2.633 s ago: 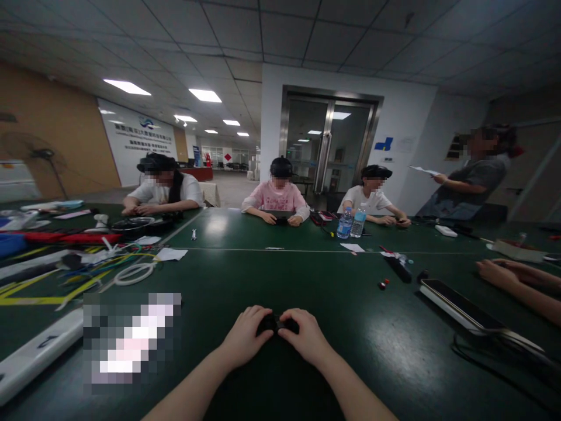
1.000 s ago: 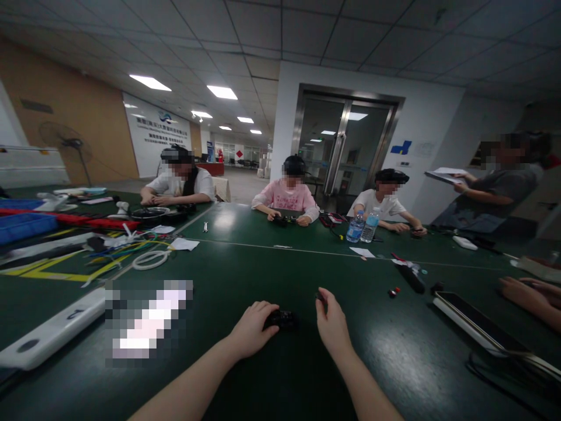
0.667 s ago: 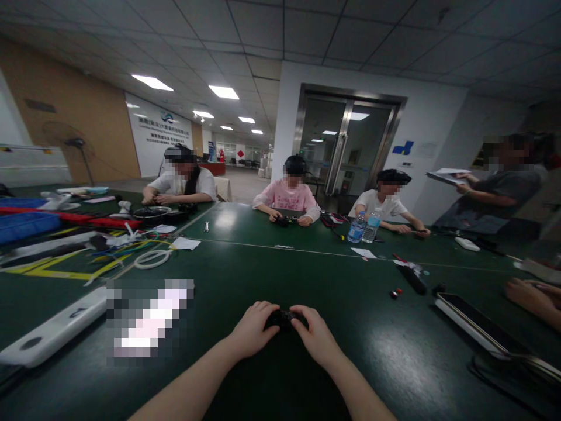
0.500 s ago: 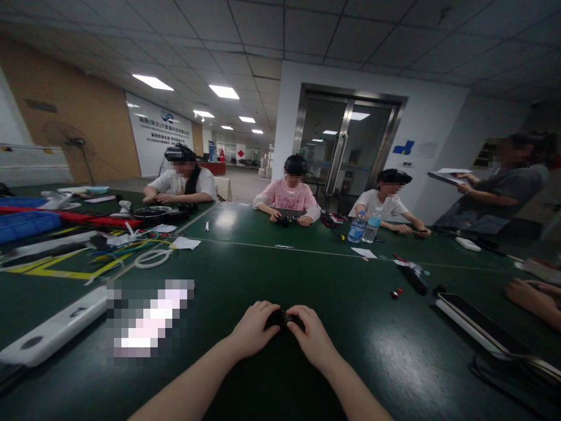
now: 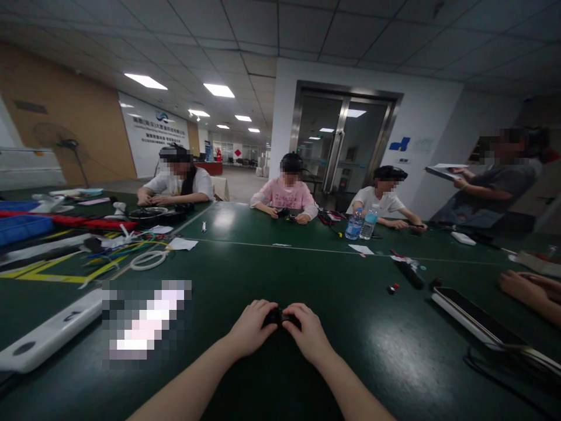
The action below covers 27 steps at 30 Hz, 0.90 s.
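A small black object (image 5: 275,317) is held between my two hands, low over the green table (image 5: 210,275) near the centre front. My left hand (image 5: 253,326) has its fingers curled round the object's left end. From the other side, my right hand (image 5: 307,328) grips the right end with thumb and fingers. The fingertips of both hands almost meet at the middle, and much of the object is hidden behind them.
On the left lie a white power strip (image 5: 52,330), a coiled white cable (image 5: 149,260) and a blue tray (image 5: 24,229). Two bottles (image 5: 362,224) stand further back. To the right are a phone-like device (image 5: 477,318) and another person's hands (image 5: 526,286). Several people surround the table.
The view has shifted slightly, so the surroundings sit a little further left. Both hands still hold the black object, with slightly changed finger positions.
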Each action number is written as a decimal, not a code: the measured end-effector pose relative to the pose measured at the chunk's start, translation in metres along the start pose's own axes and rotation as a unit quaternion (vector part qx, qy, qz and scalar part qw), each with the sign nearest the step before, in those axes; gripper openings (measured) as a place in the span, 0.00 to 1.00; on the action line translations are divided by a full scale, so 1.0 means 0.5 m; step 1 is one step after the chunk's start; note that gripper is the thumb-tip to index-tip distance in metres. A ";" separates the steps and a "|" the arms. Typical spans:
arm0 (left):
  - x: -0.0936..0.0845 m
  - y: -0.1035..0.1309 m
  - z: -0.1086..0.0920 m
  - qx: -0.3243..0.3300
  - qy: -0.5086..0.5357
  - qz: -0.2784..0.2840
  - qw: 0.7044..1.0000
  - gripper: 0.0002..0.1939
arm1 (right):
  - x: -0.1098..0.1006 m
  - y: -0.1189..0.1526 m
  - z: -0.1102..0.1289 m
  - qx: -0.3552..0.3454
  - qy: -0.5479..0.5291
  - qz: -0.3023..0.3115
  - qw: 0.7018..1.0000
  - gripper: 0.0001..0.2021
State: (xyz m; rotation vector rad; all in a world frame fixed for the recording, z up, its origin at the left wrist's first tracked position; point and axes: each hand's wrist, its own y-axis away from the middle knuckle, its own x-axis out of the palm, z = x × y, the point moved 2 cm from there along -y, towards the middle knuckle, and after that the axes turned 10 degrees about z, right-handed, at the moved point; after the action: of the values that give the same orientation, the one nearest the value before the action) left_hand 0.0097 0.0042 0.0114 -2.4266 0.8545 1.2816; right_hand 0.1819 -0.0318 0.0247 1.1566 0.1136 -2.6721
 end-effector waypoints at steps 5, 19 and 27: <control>-0.002 0.001 -0.004 -0.003 0.002 0.009 1.000 0.23 | -0.001 -0.003 -0.002 0.024 0.003 0.011 1.000 0.10; -0.007 0.005 -0.014 -0.007 -0.003 0.005 1.000 0.24 | 0.006 -0.012 -0.029 -0.022 -0.008 0.014 1.000 0.13; -0.009 0.004 -0.017 -0.024 0.002 0.014 1.000 0.24 | 0.008 -0.011 -0.033 -0.018 -0.021 0.013 1.000 0.13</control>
State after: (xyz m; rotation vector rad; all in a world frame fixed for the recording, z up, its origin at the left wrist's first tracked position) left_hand 0.0123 0.0001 0.0202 -2.4622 0.8720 1.3230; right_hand 0.1898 -0.0244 0.0102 1.0843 0.1375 -2.6592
